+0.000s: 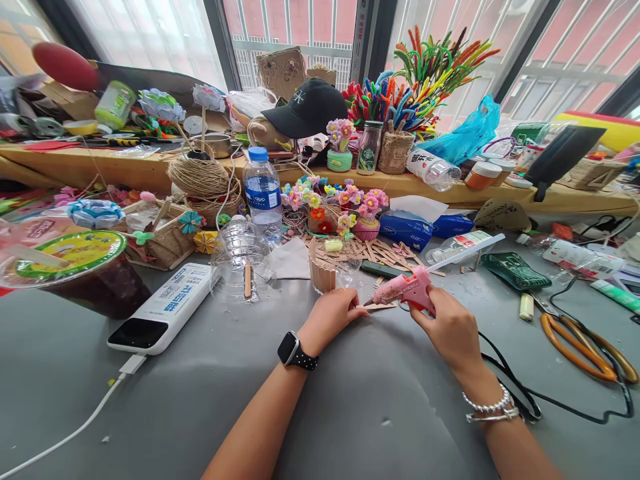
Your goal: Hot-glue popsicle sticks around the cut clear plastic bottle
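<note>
Right hand (451, 327) grips pink plastic glue gun (407, 291). Left hand (334, 316) pinches flat, pale wooden stick (384, 307) beside the gun's nozzle (369, 303).

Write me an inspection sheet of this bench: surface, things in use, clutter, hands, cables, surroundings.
Surface: grey tabletop, scraps.
Things in use: pink glue gun, nozzle at a wooden stick.
Clutter: loose sticks, blue-capped bottle, drink cup, orange-handled scissors.
Hands: right hand holds the glue gun; left hand at the stick, grip unclear.
Cables: white cable at the power bank; black cable near the right hand.
Surroundings: crowded wooden shelf, barred windows behind; other people: nothing seen.
</note>
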`<state>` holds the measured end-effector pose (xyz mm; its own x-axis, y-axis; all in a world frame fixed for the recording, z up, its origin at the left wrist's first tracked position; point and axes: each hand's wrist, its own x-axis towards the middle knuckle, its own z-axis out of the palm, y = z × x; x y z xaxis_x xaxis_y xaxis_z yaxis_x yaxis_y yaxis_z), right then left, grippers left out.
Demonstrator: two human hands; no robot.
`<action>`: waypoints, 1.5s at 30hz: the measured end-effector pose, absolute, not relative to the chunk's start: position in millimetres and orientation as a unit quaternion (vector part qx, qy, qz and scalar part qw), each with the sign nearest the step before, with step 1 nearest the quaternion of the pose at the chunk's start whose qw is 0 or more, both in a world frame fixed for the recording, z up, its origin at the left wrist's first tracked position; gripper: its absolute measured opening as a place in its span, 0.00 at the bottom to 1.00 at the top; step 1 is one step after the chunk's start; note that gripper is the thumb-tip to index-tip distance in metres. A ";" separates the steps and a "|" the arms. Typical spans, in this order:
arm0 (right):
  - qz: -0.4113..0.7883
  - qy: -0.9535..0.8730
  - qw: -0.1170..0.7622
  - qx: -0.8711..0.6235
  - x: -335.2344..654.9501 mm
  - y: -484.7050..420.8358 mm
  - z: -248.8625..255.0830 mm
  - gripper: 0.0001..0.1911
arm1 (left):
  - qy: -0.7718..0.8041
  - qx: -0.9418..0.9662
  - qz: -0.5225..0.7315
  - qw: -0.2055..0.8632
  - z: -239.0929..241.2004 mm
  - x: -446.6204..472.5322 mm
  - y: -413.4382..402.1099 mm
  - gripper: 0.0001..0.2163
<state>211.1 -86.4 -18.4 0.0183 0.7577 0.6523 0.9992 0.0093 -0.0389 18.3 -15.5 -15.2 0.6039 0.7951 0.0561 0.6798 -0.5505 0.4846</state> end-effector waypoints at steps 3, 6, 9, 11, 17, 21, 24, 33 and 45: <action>-0.234 -0.664 0.260 -0.661 211.1 -86.3 -18.3 0.08 | 0.422 0.871 0.138 0.211 -15.2 18.2 -15.2 0.11; -0.238 -0.661 0.262 -0.661 211.7 -85.8 -18.9 0.09 | 0.418 0.872 0.141 0.211 -16.3 18.0 -14.6 0.11; -0.240 -0.660 0.260 -0.662 212.3 -85.7 -19.4 0.09 | 0.415 0.873 0.149 0.210 -18.4 17.6 -14.0 0.11; -0.241 -0.662 0.257 -0.662 212.3 -85.9 -19.3 0.09 | 0.414 0.873 0.151 0.210 -19.9 17.3 -13.6 0.11; -0.245 -0.667 0.257 -0.655 210.7 -86.6 -17.8 0.09 | 0.414 0.873 0.152 0.210 -22.2 17.3 -13.3 0.12; -0.243 -0.666 0.257 -0.657 210.3 -86.6 -17.7 0.09 | 0.413 0.873 0.154 0.208 -22.2 17.3 -13.3 0.12; -0.239 -0.665 0.254 -0.660 210.3 -86.7 -18.2 0.10 | 0.406 0.875 0.162 0.207 -22.7 16.3 -13.0 0.12; -0.230 -0.664 0.253 -0.665 210.5 -87.0 -18.1 0.09 | 0.402 0.877 0.169 0.201 -24.2 16.3 -12.8 0.12; -0.233 -0.665 0.252 -0.663 210.8 -87.3 -18.0 0.09 | 0.415 0.872 0.149 0.213 -19.3 16.7 -14.1 0.12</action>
<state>210.8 -87.3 -18.0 0.0072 0.7640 0.6452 0.9996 0.0111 -0.0243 16.7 -14.1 -19.3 0.6117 0.7866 0.0838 0.6594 -0.5656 0.4952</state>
